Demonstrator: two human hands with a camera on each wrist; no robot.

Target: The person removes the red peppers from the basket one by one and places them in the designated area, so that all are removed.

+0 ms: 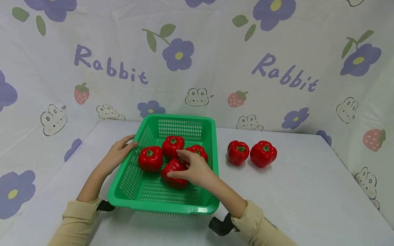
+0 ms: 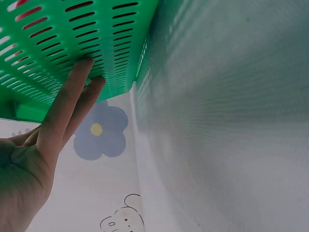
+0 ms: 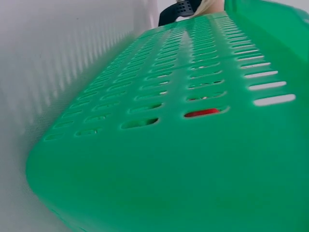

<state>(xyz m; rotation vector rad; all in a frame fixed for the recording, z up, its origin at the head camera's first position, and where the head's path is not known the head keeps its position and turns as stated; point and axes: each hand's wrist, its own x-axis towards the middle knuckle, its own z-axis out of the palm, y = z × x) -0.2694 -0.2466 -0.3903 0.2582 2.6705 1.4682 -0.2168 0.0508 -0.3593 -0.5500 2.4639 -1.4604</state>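
Note:
A green plastic basket [image 1: 163,206] with slotted walls stands on the table and holds several red bell peppers. My left hand [image 1: 118,153] grips its left rim, thumb at the top edge; in the left wrist view, two long fingers [image 2: 72,94] lie against the outer slotted wall. My right hand [image 1: 197,169] reaches in over the right side, thumb and fingers spread above the nearest bell pepper [image 1: 173,182], which lies tilted. Behind are a left bell pepper [image 1: 150,160], a back bell pepper [image 1: 172,145] and a right one [image 1: 198,150], partly hidden by the hand.
Two more red bell peppers, a smaller one [image 1: 237,153] and a larger one [image 1: 263,155], sit side by side on the white table [image 1: 295,191], right of the basket. A patterned cloth [image 1: 215,61] rises behind the table. The basket's wall [image 3: 159,159] fills much of the right wrist view.

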